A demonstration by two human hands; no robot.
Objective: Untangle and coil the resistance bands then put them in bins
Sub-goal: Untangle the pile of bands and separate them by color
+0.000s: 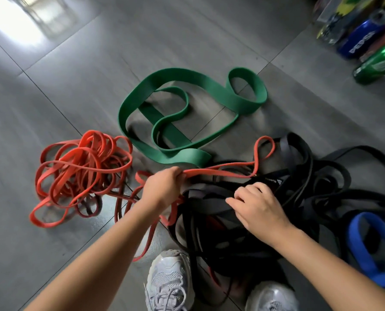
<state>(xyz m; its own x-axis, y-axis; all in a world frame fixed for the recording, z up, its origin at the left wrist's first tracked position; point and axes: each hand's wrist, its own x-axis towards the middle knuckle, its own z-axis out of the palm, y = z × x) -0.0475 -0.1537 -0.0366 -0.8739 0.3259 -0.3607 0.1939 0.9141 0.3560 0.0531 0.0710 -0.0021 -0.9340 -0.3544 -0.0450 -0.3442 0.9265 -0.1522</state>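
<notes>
Gripping red band (220, 171) tight in left hand (164, 187) | right hand (257, 206) curled on black tangle (310, 187), pinch not discernible | step: freeing red from black pile on floor (74, 86) | next, likely: pinning black down, drawing red loop clear.

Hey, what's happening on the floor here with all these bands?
A person is sorting tangled resistance bands on a tiled floor. The left hand grips a red band that runs into the black tangle, where the right hand sits with curled fingers; whether it grips a strap is unclear. A red pile lies to the left, a green band loose beyond, a blue band to the right. Nothing looks coiled yet.
</notes>
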